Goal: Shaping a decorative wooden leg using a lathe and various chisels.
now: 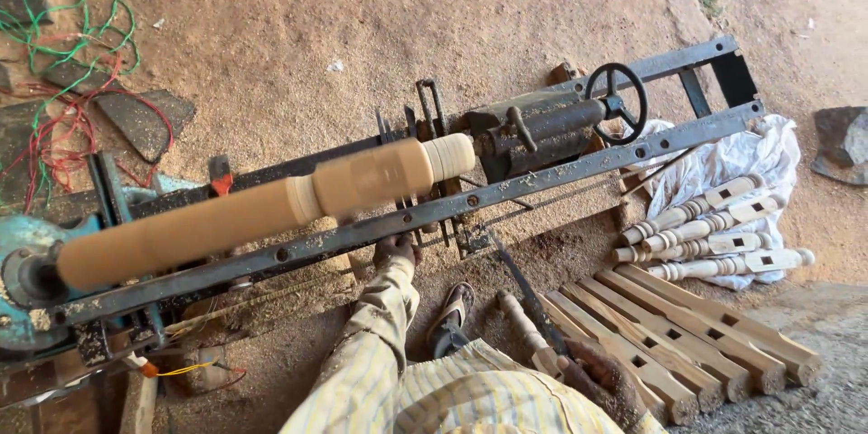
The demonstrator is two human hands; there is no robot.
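Left hand (395, 249) fingers curled on lathe rail (506, 193); right hand (604, 378) grips chisel (529, 300).

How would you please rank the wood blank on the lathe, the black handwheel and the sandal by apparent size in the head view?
1. Wood blank, by far the longest.
2 and 3. Handwheel and sandal look alike; the sandal is nearer the camera, so I leave them unranked.

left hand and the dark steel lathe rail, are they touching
Touching. The head view shows the left hand reaching up from the striped sleeve, fingers against the underside of the dark steel lathe rail, with no gap visible.
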